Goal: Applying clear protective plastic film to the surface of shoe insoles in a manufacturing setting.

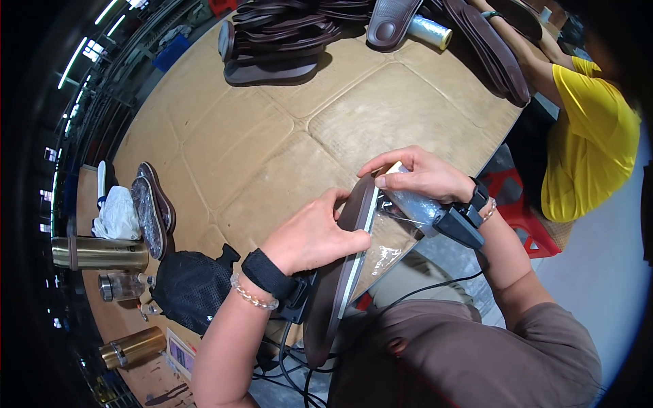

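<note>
A dark brown shoe sole (330,302) stands on its edge at the front of the table, with a pale strip running along its side. Wrapped around its middle is my left hand (309,234), the thumb lying across the pale edge. My right hand (428,178) closes on a roll of clear plastic film (412,206) at the far end of the sole, its fingertips touching the sole's tip. Some shiny film hangs beside the roll, over the table's edge. Each wrist carries a black strap and a beaded bracelet.
Brown soles (272,68) are piled at the far side, near another film roll (430,32). On the right sits a person in a yellow shirt (592,129). Wrapped soles (151,211), a steel flask (102,253) and a black mesh bag (194,291) lie left. Cables (299,370) hang below.
</note>
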`<act>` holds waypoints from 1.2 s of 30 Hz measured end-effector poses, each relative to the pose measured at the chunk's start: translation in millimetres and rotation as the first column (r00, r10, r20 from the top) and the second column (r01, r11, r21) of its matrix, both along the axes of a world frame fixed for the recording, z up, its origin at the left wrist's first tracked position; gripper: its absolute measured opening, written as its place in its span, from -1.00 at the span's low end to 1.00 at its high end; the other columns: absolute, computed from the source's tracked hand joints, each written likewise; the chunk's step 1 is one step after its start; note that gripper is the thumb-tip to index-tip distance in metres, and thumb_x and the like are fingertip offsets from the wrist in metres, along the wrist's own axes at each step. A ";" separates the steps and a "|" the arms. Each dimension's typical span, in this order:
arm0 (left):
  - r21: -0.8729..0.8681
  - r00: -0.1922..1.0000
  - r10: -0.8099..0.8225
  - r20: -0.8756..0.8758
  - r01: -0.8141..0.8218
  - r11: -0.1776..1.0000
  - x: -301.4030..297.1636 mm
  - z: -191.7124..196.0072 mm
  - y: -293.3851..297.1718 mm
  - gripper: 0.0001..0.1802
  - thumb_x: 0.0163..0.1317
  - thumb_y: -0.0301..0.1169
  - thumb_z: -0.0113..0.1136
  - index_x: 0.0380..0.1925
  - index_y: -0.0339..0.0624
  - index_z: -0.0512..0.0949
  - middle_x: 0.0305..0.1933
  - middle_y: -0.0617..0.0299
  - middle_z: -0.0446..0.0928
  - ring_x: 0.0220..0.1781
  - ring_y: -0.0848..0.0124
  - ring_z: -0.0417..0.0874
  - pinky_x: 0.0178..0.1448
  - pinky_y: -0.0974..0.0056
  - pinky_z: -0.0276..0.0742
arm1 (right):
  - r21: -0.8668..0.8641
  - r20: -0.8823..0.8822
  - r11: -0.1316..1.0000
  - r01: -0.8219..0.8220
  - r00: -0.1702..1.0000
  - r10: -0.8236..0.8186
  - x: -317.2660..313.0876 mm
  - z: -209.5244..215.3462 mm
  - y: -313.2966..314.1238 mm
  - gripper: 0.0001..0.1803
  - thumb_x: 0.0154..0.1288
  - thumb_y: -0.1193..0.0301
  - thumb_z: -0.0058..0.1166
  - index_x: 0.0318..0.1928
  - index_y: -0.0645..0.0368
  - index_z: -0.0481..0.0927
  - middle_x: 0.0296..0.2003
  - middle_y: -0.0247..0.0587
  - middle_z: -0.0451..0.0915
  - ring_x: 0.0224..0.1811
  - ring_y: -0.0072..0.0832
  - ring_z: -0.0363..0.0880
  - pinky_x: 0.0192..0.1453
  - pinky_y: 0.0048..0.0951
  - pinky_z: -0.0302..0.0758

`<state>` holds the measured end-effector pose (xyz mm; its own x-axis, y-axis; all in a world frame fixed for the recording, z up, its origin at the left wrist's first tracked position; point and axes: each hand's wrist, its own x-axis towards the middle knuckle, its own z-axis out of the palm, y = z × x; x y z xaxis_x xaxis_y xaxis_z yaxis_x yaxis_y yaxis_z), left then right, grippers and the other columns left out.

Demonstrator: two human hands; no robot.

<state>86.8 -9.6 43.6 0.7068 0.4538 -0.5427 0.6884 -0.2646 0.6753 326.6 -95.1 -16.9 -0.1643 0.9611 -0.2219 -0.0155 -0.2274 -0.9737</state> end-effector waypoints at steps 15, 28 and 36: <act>-0.442 0.909 0.176 0.379 0.010 0.897 -36.4 2.8 -22.9 0.21 0.18 -0.42 0.51 0.69 -0.26 -0.11 0.32 0.06 0.45 0.29 0.32 0.55 0.37 0.19 0.53 | 0.351 0.224 0.924 -0.153 0.972 0.076 -13.0 39.2 -0.8 -0.61 0.43 0.26 0.32 0.14 0.24 0.73 -0.12 -0.20 0.79 -0.06 -0.53 0.71 0.13 -0.44 0.61; 0.195 0.564 -0.071 0.823 -0.163 0.967 -26.8 69.4 -11.3 0.13 -0.06 -0.33 0.45 0.62 -0.16 0.21 0.38 -0.01 0.49 0.36 0.18 0.58 0.43 0.08 0.50 | 0.691 0.572 0.665 -0.283 0.777 -0.263 -40.9 193.3 -32.1 -0.28 0.28 0.36 0.38 0.42 0.27 0.48 0.13 0.00 0.66 0.02 -0.31 0.72 -0.11 -0.44 0.72; 0.189 0.580 -0.141 0.802 -0.023 0.982 -33.5 78.7 0.6 0.11 -0.08 -0.37 0.42 0.61 -0.07 0.27 0.39 0.00 0.49 0.39 0.18 0.56 0.50 0.09 0.44 | 0.747 0.521 0.610 -0.262 0.801 -0.295 -41.0 192.2 -45.2 -0.24 0.33 0.19 0.47 0.40 0.24 0.44 0.07 0.02 0.65 0.08 -0.12 0.68 0.17 -0.20 0.59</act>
<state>53.3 -8.9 122.3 0.8415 0.4156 0.3453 -0.1443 -0.4430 0.8848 285.6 -140.3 175.3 -0.2639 0.7982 0.5414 0.5718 0.5816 -0.5787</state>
